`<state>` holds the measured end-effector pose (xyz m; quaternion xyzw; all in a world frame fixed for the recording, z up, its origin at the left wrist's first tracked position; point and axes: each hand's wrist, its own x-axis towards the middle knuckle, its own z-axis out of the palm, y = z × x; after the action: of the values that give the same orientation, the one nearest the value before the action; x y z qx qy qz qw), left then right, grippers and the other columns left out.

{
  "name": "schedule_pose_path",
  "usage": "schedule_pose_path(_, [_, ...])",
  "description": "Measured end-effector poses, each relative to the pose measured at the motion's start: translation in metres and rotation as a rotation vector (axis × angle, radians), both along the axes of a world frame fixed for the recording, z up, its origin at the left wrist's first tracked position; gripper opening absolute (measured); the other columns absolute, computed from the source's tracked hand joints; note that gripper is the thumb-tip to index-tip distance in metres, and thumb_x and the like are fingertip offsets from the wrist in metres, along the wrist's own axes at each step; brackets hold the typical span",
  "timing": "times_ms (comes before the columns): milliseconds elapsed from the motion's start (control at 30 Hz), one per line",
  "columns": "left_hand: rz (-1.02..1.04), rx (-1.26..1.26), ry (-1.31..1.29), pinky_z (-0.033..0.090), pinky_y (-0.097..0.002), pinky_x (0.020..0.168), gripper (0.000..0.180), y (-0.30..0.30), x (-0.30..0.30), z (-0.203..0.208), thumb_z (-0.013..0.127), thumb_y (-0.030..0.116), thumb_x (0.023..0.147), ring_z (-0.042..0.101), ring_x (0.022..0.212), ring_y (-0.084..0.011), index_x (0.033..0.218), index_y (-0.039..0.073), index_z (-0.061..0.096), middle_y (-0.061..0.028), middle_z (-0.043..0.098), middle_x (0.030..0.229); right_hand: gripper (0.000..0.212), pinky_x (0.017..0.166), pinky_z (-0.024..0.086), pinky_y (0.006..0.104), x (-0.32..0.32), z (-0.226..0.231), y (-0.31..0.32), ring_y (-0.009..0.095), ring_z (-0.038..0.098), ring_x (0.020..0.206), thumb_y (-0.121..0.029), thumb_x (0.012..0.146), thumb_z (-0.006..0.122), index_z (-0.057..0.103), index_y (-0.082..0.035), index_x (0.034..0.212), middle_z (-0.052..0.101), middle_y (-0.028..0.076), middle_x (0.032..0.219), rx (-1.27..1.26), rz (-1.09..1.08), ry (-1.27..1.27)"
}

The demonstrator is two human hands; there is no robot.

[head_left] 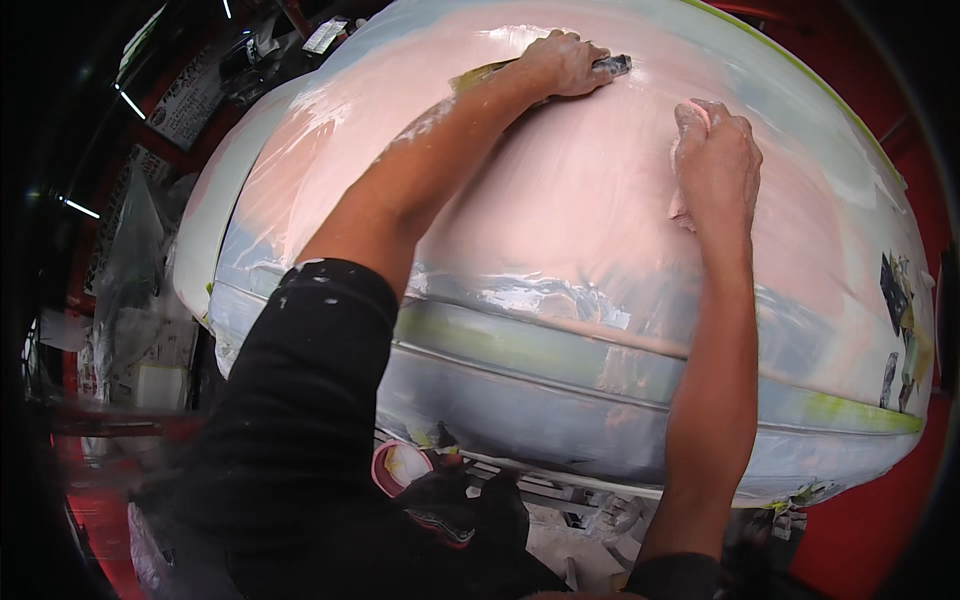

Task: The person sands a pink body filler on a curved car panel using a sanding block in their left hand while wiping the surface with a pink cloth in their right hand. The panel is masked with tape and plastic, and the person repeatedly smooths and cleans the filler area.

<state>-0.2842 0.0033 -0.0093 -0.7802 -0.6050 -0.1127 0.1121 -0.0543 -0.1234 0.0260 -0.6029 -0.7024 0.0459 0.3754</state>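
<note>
White light strips (pixel 82 209) left, red surfaces (pixel 868 482) right

Near the far edge of a broad, curved surface (pixel 560 200), the left hand (pixel 575 65) holds a long, flat block (pixel 616 66) against it (pale dust whitens the knuckles). The right hand (pixel 722 165) grips a crumpled pink cloth (pixel 681 214), closer to the right edge. The surface is blotched pink and bluish grey, with yellow-green toward its near edge. Dark and tan strips (pixel 893 290) lie by its right edge; below the near edge sits a pink-rimmed tub (pixel 378 475).
</note>
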Motion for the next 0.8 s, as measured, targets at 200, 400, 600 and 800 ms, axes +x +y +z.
schedule_pose_path(200, [-0.251, 0.035, -0.043, 0.050, -0.0486, 0.102, 0.055, -0.102, 0.020, -0.009, 0.060, 0.045, 0.099, 0.062, 0.114, -0.0443, 0.142, 0.011, 0.061, -0.0279, 0.066, 0.124, 0.035, 0.099, 0.051, 0.0526, 0.027, -0.011, 0.012, 0.046, 0.061, 0.114, -0.031, 0.101, 0.057, 0.070, -0.009, 0.125, 0.064, 0.022, 0.124, 0.003, -0.063, 0.011])
schedule_pose_path(400, [-0.299, 0.033, 0.004, 0.051, -0.0469, 0.103, 0.056, -0.070, 0.004, -0.007, 0.058, 0.049, 0.100, 0.062, 0.117, -0.0429, 0.141, 0.012, 0.062, -0.0281, 0.064, 0.130, 0.036, 0.097, 0.052, 0.0539, 0.011, -0.004, -0.003, 0.046, 0.062, 0.112, -0.032, 0.101, 0.058, 0.070, -0.009, 0.125, 0.064, 0.022, 0.125, 0.055, -0.003, -0.035])
schedule_pose_path(600, [0.124, -0.030, -0.021, 0.054, -0.0508, 0.099, 0.055, 0.035, -0.007, 0.004, 0.055, 0.054, 0.098, 0.060, 0.123, -0.0435, 0.141, 0.020, 0.062, -0.0202, 0.069, 0.124, 0.037, 0.098, 0.051, 0.0546, -0.005, -0.006, -0.003, 0.047, 0.061, 0.113, -0.032, 0.101, 0.057, 0.070, -0.008, 0.127, 0.063, 0.021, 0.126, -0.009, 0.014, -0.060])
schedule_pose_path(800, [-0.341, 0.052, -0.027, 0.051, -0.0479, 0.102, 0.056, -0.125, 0.017, -0.013, 0.063, 0.044, 0.097, 0.060, 0.118, -0.0449, 0.142, 0.010, 0.061, -0.0309, 0.063, 0.128, 0.038, 0.098, 0.051, 0.0542, 0.026, -0.012, 0.007, 0.047, 0.060, 0.114, -0.032, 0.102, 0.056, 0.068, -0.008, 0.128, 0.063, 0.021, 0.128, -0.068, -0.050, 0.004])
